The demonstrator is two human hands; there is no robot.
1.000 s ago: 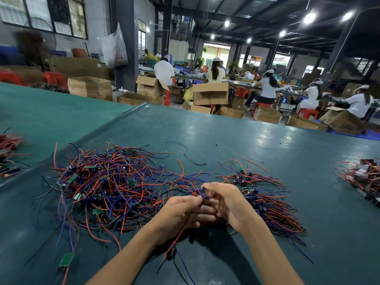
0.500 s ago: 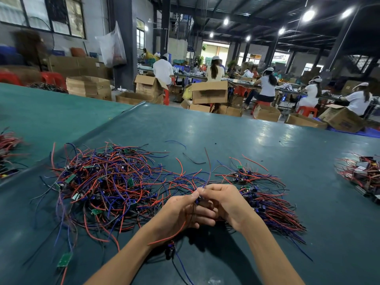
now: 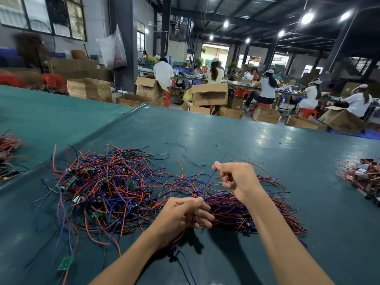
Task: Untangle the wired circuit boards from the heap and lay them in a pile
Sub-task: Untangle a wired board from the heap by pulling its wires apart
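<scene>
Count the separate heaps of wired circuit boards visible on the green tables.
4: the tangled heap centre-left, the aligned pile just right of it, a right-edge heap, and a left-edge heap. Others may lie off-frame.

Red, blue wires [image 3: 115,188]; green boards [image 3: 65,263]; teal table [image 3: 246,140].

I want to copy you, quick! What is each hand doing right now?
Left hand: closed, gripping wires.
Right hand: closed, pinching the same wires higher up.
</scene>
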